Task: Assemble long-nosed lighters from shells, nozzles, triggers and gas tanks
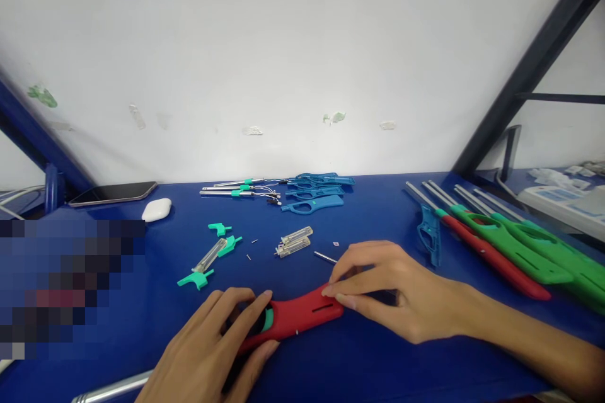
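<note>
A red long-nosed lighter (302, 318) lies across the front of the table, its slotted handle to the right and its metal tube reaching out at lower left. My left hand (212, 340) is closed round its trigger end, where a bit of the green trigger shows. The thumb and fingers of my right hand (387, 286) grip the right tip of the handle; whether they also hold something small I cannot tell. Just behind that hand is a thin metal rod (325, 257), partly hidden, near a tiny pale piece (336, 244).
Green triggers (196, 279) and clear fuel tanks (295, 244) lie mid-table with small pins. Behind them are metal tubes with wires (227, 192) and blue handle shells (314, 203). Several red and green lighters (496, 252) lie right, beside another blue shell (429, 236). A phone (113, 193) and white case (157, 210) sit back left.
</note>
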`<state>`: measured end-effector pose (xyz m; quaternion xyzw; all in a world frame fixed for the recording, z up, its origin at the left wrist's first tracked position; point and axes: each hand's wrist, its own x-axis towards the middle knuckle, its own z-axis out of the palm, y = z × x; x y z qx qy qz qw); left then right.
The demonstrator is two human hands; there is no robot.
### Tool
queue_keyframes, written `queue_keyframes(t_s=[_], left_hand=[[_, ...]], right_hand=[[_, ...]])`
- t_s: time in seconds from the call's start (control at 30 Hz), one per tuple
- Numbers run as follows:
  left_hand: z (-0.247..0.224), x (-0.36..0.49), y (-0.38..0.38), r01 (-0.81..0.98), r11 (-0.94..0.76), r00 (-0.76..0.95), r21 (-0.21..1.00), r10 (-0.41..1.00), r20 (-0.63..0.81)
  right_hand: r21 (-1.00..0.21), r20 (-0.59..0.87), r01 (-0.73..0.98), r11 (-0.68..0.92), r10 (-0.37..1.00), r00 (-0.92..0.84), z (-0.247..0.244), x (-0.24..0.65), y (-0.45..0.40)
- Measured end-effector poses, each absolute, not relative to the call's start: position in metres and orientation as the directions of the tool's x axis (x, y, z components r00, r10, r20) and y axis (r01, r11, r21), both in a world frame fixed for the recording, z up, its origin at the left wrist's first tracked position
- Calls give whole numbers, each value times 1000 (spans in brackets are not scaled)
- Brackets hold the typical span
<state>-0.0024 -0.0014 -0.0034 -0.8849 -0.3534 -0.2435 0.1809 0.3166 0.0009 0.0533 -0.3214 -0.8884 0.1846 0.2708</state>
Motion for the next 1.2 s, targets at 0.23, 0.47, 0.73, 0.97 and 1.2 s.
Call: queue_keyframes(t_s=[0.23,0.47,0.73,0.97,1.2], left_hand=[[-6,-2,-1,718,-675,631,-170,528,569],[-2,1,0,722,-684,584,-103,524,620],[11,8,-2,690,-723,589,-16,549,593],[7,3,-4,722,-692,592,4,620,514],[3,4,0,717,-697,591,18,622,514]], right_hand=[[-471,383,503,724,682,-623,54,318,1],[-300,278,789,536,840,-465,64,329,7],[-36,41,907,419,908,-418,69,341,9],[-50,15,892,450,893,-449,70,334,4],[-130,31,859,495,868,-495,62,332,9]])
